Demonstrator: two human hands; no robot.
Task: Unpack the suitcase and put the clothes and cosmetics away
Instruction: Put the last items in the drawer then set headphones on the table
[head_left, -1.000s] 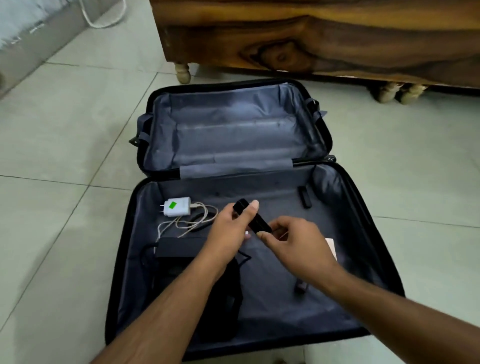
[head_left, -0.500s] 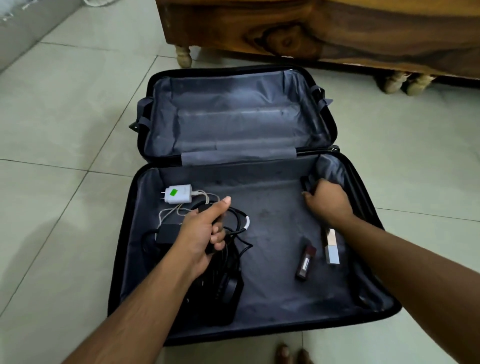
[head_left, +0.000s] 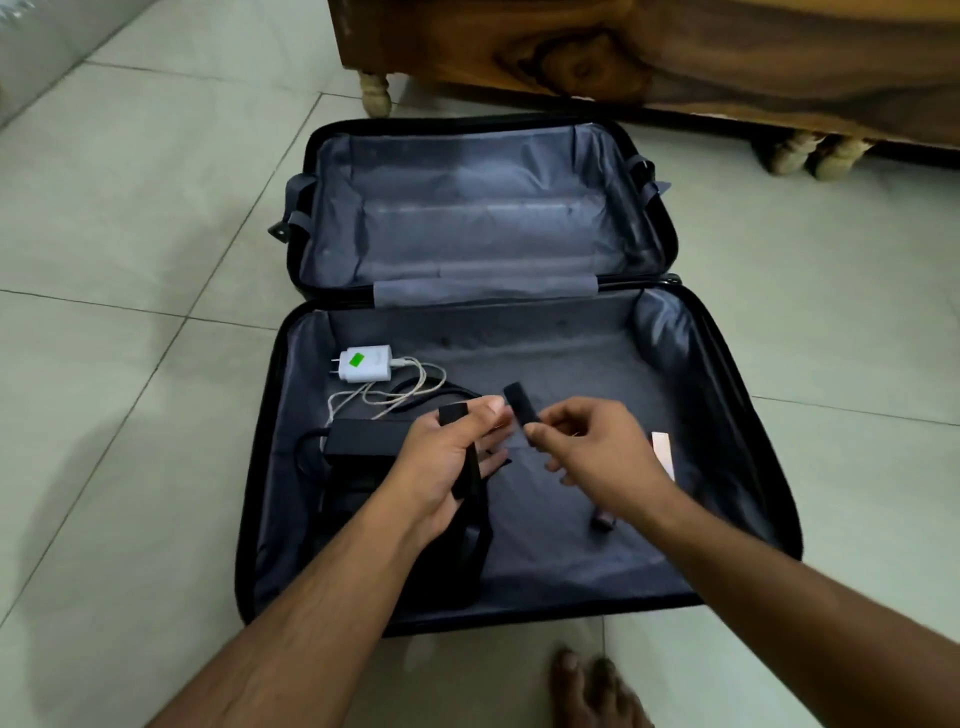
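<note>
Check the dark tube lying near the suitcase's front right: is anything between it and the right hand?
Nothing lies on the dark tube, but the right hand, directly above it, already pinches a small black stick and would need freeing first.

free: suitcase (head_left: 727, 415) far half, near half's middle | blocked: charger (head_left: 365, 363), black adapter (head_left: 358, 441) at left

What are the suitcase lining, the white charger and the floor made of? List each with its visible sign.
Suitcase lining: looks like thin woven synthetic fabric, grey with a slight sheen; it creases and sags at the corners.
White charger: apparently hard plastic, smooth and glossy, with crisp moulded edges and metal prongs.
Floor: probably glazed ceramic tile, pale, with straight grout lines and soft reflections.
</note>
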